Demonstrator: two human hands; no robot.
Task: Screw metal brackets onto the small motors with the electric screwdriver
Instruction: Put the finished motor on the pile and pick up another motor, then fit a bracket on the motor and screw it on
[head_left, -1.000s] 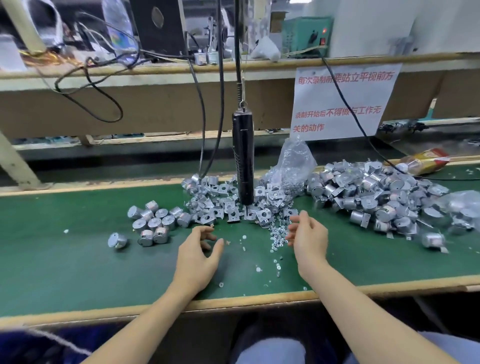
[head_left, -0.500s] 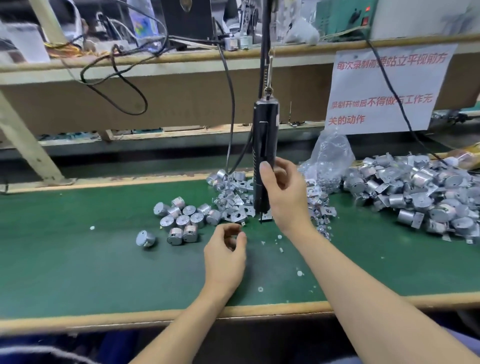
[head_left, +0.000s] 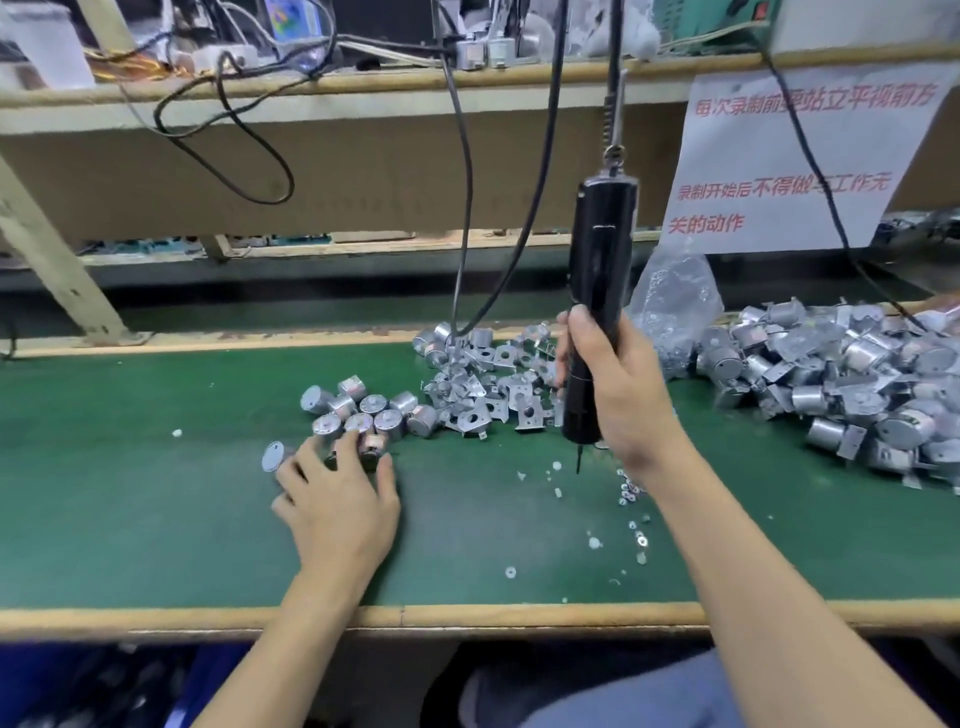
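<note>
A workbench covered by a green mat (head_left: 156, 519) is shown, with a wooden strip along its near edge and a cluttered shelf of cables (head_left: 467, 182) behind it. A paper notice (head_left: 800, 156) printed in red characters is hung at the upper right.

The electric screwdriver (head_left: 597, 291), a black cylinder, is suspended from a spring hook above and is held nearly upright over the middle of the mat. Its lower body is gripped by the right hand (head_left: 623, 395), the fingers being curled round the barrel and the thumb laid along the side nearer the camera. The bit (head_left: 577, 460) is pointed down just above the mat, beside a trail of loose screws (head_left: 631, 493).

The small motors (head_left: 363, 410) are clustered on the mat at centre left. The left hand (head_left: 337, 499) is laid palm down at the near edge of this cluster, its fingers spread and their tips touching the nearest motors.

A heap of metal brackets (head_left: 483, 400) lies just to the right of the motors, behind the screwdriver. A clear plastic bag (head_left: 675, 296) stands behind the right hand, and a large pile of motors with brackets attached (head_left: 841, 384) is seen at the far right.
</note>
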